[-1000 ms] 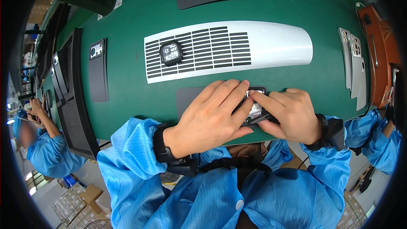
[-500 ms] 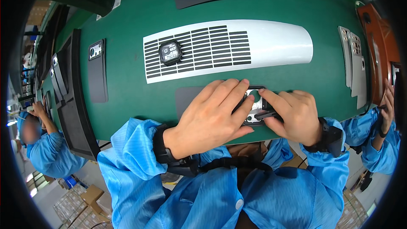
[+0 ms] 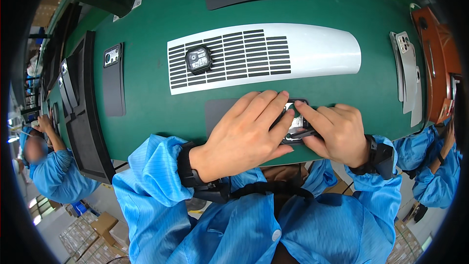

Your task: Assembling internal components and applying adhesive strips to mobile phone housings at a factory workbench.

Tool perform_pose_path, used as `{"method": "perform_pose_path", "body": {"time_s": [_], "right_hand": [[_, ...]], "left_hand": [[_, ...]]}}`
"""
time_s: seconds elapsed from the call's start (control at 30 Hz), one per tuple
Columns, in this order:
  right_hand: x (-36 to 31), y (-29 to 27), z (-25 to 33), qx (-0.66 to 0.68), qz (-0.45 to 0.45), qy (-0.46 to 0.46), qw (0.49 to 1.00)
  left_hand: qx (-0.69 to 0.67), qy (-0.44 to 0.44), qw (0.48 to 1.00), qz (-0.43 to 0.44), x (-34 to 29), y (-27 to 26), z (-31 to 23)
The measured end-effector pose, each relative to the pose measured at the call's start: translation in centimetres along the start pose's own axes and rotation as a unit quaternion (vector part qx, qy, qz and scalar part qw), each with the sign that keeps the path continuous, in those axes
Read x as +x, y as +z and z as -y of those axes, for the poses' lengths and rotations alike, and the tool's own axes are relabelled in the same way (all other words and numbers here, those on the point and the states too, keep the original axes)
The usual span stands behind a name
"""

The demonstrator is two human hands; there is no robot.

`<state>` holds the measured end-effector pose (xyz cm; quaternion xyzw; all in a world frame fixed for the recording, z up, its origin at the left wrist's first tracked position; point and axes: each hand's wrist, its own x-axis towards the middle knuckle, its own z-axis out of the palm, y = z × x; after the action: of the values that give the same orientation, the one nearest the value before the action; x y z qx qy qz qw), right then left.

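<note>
A grey panel (image 3: 215,111) lies on the desk (image 3: 146,73), between the white sheet (image 3: 325,49) and the near edge. The left hand (image 3: 246,132) spreads over it, fingers extended; the right hand (image 3: 337,124) pinches a dark strip (image 3: 302,133).

On the left part of a glossy white sheet with rows of black strips (image 3: 325,49), a black octagonal digital watch (image 3: 199,60) shows digits on its pale display. Beyond the sheet's upper left corner, a small white paper label (image 3: 138,0) bears dark marks too small to read.
</note>
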<state>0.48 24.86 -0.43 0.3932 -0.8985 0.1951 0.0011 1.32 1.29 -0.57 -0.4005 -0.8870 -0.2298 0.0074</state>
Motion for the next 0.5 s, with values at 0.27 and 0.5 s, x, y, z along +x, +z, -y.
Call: {"method": "perform_pose_path", "body": {"time_s": [0.27, 0.5], "right_hand": [[1.3, 0.2, 0.7, 0.078, 0.018, 0.014, 0.997], [-0.6, -0.6, -0.5, 0.044, 0.021, 0.07, 0.996]], "left_hand": [[0.012, -0.005, 1.0, -0.001, 0.0, 0.0, 0.0], [0.007, 0.003, 1.0, -0.004, 0.1, 0.1, 0.1]]}}
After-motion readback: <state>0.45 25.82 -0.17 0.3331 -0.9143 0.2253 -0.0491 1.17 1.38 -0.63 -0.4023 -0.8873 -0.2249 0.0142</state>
